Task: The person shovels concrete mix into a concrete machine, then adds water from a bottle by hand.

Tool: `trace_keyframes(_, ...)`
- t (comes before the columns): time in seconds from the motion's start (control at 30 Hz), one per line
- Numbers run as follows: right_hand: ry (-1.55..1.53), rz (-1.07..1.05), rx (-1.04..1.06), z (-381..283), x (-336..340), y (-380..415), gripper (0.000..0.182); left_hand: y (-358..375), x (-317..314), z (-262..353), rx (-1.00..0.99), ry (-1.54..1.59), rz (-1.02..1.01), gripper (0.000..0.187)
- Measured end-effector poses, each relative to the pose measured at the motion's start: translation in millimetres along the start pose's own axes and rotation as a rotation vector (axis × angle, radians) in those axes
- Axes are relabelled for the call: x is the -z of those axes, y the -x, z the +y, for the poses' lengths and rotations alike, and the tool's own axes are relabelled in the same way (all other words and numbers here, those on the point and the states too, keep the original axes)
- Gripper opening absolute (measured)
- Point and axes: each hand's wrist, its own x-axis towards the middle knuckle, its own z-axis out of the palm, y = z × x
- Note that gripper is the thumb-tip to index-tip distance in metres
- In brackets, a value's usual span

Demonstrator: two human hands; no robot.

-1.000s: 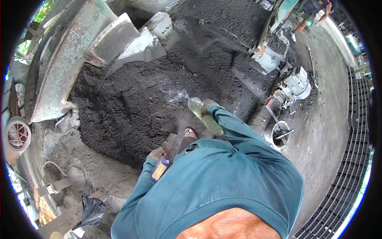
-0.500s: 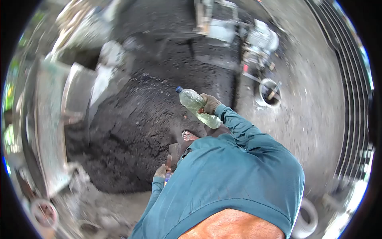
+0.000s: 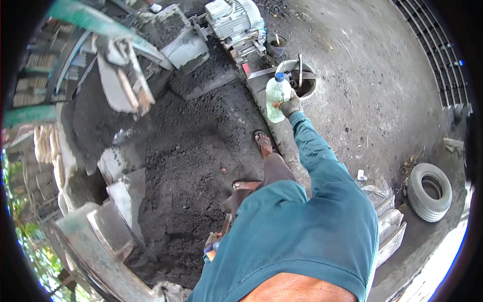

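Bottle is in your right hand, held upright with its blue cap at the top and some pale liquid inside. Your gloved fingers are closed around its lower right side, and your arm in the teal sleeve is stretched far out in front of you. The bottle is just near the bucket, which stands on the concrete floor with a stick lying in it. A small dark can is a little farther, and beside it, to the left, is the grey motor.

Your left hand is low at your side, near the body, and it is closed on a small orange and blue thing; what this thing is, I cannot tell, because your body hides most of it.

Your feet in sandals are at the right edge of the black sand pile. On the left of the pile are grey metal blades and a rusty chute. A tyre lies on the floor at the right, well apart from you.
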Motion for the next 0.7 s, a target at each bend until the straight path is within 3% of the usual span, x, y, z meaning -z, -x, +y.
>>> trace_keyframes(0.2, 0.449, 0.232, -0.102, 54.7, 36.1, -129.3, 0.069, 4.6, -84.0, 35.9, 0.056, -0.058, 0.055, 0.037)
trace_keyframes(0.37, 0.514, 0.295, -0.250, 49.3, 37.3, -177.0, 0.061, -19.8, -130.9, 62.9, 0.119, -0.107, 0.095, 0.041)
trace_keyframes(0.43, 0.425, 0.314, -0.169, 118.0, 38.9, -204.1, 0.057, -30.7, -150.5, 71.5, 0.081, -0.145, 0.131, 0.050)
trace_keyframes(0.47, 0.342, 0.313, -0.108, 117.5, 31.9, -207.2, 0.056, -34.1, -162.0, 76.6, 0.066, -0.163, 0.148, 0.055)
trace_keyframes(0.57, 0.703, 0.383, -0.228, 81.2, 19.5, -189.6, 0.055, -43.2, -191.0, 90.8, 0.068, -0.130, 0.115, 0.052)
trace_keyframes(0.7, 1.084, 0.194, -0.191, 80.7, -5.2, -197.0, 0.034, -52.0, -191.7, 96.9, 0.100, -0.098, 0.106, 0.052)
